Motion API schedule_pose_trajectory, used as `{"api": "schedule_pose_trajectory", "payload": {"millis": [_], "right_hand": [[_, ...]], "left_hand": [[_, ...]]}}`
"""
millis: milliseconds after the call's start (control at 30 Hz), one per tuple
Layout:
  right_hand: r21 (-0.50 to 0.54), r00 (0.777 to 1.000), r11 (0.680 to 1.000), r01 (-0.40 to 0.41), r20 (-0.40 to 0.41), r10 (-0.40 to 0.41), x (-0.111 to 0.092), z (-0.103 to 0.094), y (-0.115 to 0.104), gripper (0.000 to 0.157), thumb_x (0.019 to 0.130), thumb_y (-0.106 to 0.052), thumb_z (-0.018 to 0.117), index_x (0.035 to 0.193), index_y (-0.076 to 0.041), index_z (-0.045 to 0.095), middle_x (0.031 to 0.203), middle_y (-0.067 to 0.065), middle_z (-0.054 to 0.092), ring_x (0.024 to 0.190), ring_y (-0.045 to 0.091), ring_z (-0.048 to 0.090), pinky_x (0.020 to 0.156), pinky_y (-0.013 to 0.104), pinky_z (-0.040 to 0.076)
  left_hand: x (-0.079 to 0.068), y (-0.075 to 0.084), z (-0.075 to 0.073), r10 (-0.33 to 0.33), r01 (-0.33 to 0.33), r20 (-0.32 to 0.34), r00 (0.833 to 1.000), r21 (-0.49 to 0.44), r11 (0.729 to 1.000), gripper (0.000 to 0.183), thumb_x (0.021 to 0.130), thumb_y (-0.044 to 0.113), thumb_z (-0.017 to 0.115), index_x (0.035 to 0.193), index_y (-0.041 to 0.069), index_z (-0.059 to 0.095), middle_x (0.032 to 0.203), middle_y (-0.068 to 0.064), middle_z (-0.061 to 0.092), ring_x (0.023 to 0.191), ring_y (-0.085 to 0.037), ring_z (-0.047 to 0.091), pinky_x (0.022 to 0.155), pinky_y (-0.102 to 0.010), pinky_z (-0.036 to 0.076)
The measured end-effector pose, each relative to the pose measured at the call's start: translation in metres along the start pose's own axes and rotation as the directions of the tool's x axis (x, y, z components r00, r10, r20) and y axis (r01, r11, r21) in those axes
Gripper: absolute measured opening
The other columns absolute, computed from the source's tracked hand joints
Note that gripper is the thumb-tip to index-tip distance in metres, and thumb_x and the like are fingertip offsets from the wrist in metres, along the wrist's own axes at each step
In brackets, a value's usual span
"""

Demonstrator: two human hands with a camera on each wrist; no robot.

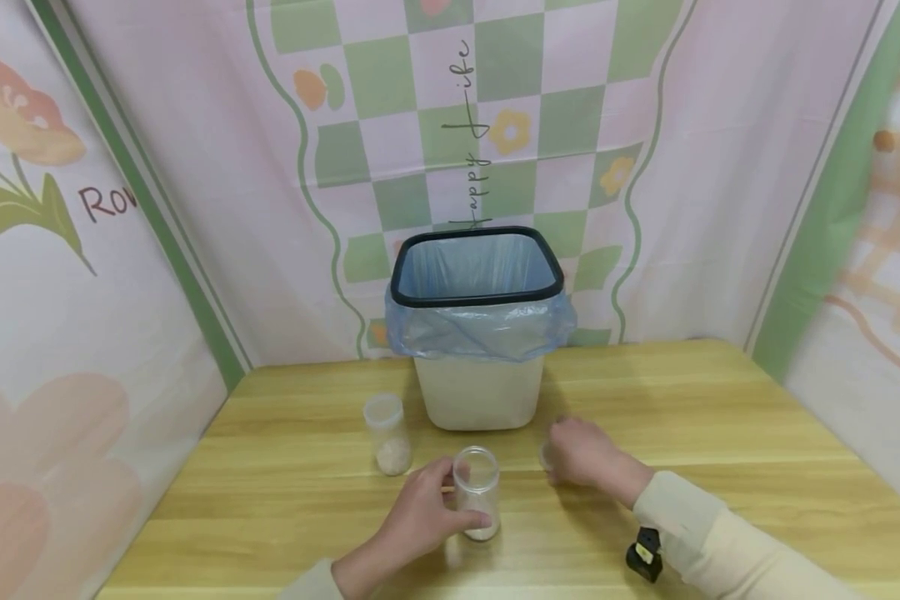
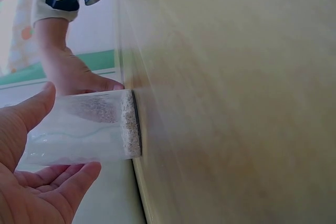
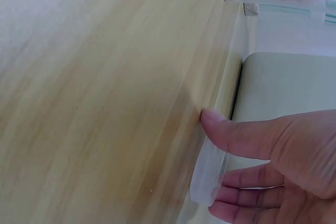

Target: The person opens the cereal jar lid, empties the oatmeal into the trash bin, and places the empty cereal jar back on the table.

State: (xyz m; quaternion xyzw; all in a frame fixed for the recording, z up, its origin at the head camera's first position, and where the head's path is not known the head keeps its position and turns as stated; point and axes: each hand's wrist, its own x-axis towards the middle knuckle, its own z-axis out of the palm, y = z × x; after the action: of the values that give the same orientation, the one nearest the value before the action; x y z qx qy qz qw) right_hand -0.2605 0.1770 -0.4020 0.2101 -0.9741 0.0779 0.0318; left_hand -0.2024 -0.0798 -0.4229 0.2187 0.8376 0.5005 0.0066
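Observation:
An uncapped clear plastic jar [image 1: 477, 492] stands upright on the table, a layer of white grains at its bottom. My left hand [image 1: 420, 512] holds it from the left side, thumb in front and fingers behind. In the left wrist view the jar [image 2: 84, 127] lies between the thumb and the fingers of the left hand [image 2: 31, 166]. To the right, my right hand [image 1: 585, 454] grips a round translucent lid [image 3: 207, 174] that lies flat on the table. The right wrist view shows the thumb and fingers of that hand [image 3: 283, 161] at the lid's rim.
A second jar [image 1: 386, 433], capped and with white grains inside, stands at the left. Behind the hands is a pale bin [image 1: 482, 396] with a blue liner [image 1: 480, 329] and a black rim [image 1: 480, 300]. A patterned curtain [image 1: 495, 125] hangs behind the wooden table [image 1: 285, 467].

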Motion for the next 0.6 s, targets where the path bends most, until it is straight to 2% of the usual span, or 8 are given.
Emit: {"api": "schedule_pose_trajectory", "payload": {"millis": [400, 600], "right_hand": [[0.039, 1.000, 0.999, -0.016, 0.028, 0.015, 0.0013, 0.0020, 0.0034, 0.047, 0.057, -0.021, 0.093, 0.083, 0.000, 0.060, 0.078, 0.008, 0.054, 0.068, 0.026, 0.056, 0.063, 0.045, 0.053], [0.047, 1.000, 0.999, 0.003, 0.023, -0.004, -0.0013, -0.0006, 0.0033, 0.048, 0.058, -0.023, 0.093, 0.085, 0.000, 0.060, 0.079, 0.007, 0.055, 0.068, 0.025, 0.056, 0.064, 0.043, 0.053]], "left_hand": [[-0.0006, 0.0005, -0.0010, 0.002, -0.002, 0.012, 1.000, -0.030, 1.000, 0.057, 0.068, 0.027, 0.089, 0.109, 0.000, 0.059, 0.109, -0.011, 0.063, 0.101, -0.024, 0.063, 0.081, -0.022, 0.053], [0.0016, 0.0018, -0.0041, 0.003, -0.003, 0.005, 1.000, -0.021, 1.000, 0.057, 0.068, 0.028, 0.089, 0.110, 0.001, 0.060, 0.110, -0.009, 0.063, 0.103, -0.022, 0.062, 0.083, -0.023, 0.052]]}}
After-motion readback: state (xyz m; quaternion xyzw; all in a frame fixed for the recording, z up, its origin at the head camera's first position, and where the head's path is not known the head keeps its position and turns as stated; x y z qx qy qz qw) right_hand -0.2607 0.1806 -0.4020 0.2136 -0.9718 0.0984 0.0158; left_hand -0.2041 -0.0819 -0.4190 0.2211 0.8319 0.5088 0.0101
